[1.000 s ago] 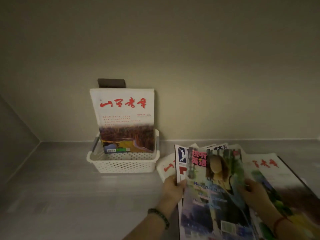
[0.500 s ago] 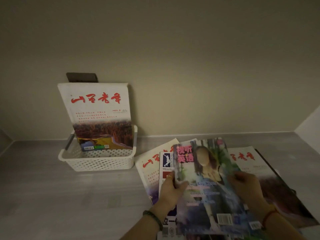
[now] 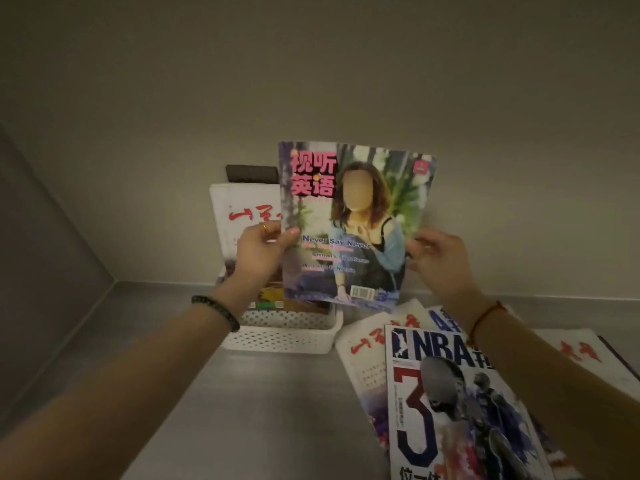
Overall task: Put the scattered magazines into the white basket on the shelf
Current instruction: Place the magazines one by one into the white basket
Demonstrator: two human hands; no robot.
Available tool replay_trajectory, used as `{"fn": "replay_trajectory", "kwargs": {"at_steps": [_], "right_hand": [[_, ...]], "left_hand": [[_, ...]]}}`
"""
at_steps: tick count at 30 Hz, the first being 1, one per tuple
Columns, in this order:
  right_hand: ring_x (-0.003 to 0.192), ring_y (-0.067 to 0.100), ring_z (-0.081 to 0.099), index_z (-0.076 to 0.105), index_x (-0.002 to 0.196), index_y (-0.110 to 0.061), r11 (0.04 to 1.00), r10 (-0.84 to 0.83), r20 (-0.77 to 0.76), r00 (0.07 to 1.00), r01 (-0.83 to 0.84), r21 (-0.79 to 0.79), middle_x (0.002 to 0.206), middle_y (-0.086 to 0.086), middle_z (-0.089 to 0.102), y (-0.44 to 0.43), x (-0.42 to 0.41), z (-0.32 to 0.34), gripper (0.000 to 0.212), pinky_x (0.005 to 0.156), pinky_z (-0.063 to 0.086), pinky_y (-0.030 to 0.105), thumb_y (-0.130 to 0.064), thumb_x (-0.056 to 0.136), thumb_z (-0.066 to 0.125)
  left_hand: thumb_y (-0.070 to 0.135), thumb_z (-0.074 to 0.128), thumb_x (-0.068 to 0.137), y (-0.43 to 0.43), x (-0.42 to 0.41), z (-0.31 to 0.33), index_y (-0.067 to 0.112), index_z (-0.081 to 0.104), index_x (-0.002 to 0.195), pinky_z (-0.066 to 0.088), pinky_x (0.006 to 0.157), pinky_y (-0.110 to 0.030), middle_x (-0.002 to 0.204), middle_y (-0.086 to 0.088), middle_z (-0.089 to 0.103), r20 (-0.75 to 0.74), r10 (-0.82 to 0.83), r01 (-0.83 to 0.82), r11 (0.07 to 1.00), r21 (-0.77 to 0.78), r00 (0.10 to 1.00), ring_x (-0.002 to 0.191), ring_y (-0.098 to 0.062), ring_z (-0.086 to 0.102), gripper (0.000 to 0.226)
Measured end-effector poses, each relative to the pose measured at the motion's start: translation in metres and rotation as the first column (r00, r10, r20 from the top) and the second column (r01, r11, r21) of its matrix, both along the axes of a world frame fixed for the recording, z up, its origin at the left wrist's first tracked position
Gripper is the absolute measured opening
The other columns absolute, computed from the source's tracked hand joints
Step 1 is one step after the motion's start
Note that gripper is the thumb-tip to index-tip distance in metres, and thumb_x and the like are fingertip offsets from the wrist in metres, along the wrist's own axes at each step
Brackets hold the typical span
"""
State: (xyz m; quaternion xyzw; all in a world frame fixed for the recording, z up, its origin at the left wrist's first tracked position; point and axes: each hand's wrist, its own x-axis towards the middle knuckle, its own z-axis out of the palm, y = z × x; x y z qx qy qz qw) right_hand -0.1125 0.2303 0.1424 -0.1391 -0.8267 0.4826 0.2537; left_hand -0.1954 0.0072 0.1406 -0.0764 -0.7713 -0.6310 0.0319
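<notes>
I hold a colourful magazine with a woman on its cover upright in the air, above the right part of the white basket. My left hand grips its left edge and my right hand grips its right edge. The perforated basket stands on the shelf against the back wall. A white magazine with red script stands in it, partly hidden behind my left hand and the held magazine. An NBA magazine lies on top of several other magazines on the shelf at the right.
A dark flat object leans on the wall behind the basket. More white magazines with red script lie spread under the NBA one. The shelf's left side wall stands left of the basket. Bare grey shelf surface stretches before the basket.
Both hands have lifted the woman-cover magazine off the pile and raised it upright toward the basket. The NBA magazine beneath is now uncovered.
</notes>
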Motion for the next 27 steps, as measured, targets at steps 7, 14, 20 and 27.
{"fn": "replay_trajectory", "kwargs": {"at_steps": [7, 14, 20, 27], "right_hand": [[0.071, 0.017, 0.057, 0.068, 0.089, 0.004, 0.992, -0.055, -0.032, 0.998, 0.05, -0.117, 0.084, 0.021, 0.07, -0.081, -0.081, -0.035, 0.013, 0.068, 0.052, 0.018, -0.003, 0.079, 0.064], [0.055, 0.027, 0.056, 0.062, 0.068, 0.01, 0.993, -0.109, 0.059, 0.992, 0.112, -0.042, 0.074, 0.035, 0.065, -0.101, -0.116, -0.071, 0.016, 0.054, 0.048, 0.017, -0.003, 0.076, 0.063], [0.059, 0.039, 0.057, 0.06, 0.063, 0.012, 0.975, -0.164, 0.169, 0.972, 0.186, -0.125, 0.072, 0.036, 0.062, -0.102, -0.114, -0.105, 0.02, 0.064, 0.054, 0.037, -0.005, 0.073, 0.067], [0.066, 0.02, 0.063, 0.072, 0.078, -0.007, 0.982, -0.042, 0.22, 0.975, 0.082, -0.173, 0.071, 0.01, 0.068, -0.096, -0.101, -0.1, 0.009, 0.072, 0.056, 0.029, -0.004, 0.079, 0.064]], "left_hand": [[0.01, 0.064, 0.081, -0.077, -0.065, -0.042, 0.0, 0.069, 0.086, 0.057, 0.079, -0.046, 0.08, -0.015, 0.067, 0.088, 0.168, -0.165, 0.985, -0.043, 0.982, 0.08, -0.027, 0.062, 0.013], [0.01, 0.069, 0.076, -0.095, -0.098, -0.082, 0.013, 0.063, 0.067, 0.057, 0.07, -0.039, 0.076, -0.011, 0.065, 0.175, 0.238, -0.247, 0.969, 0.03, 0.955, 0.07, -0.028, 0.062, 0.011], [0.019, 0.077, 0.069, -0.097, -0.099, -0.107, 0.016, 0.061, 0.069, 0.055, 0.072, -0.037, 0.075, -0.007, 0.065, 0.136, 0.314, -0.308, 0.949, -0.062, 0.94, 0.071, -0.026, 0.062, 0.016], [0.014, 0.072, 0.073, -0.091, -0.077, -0.096, 0.021, 0.044, 0.06, 0.037, 0.051, -0.02, 0.063, 0.002, 0.05, 0.085, 0.352, -0.336, 0.929, -0.157, 0.932, 0.06, -0.017, 0.05, 0.032]]}}
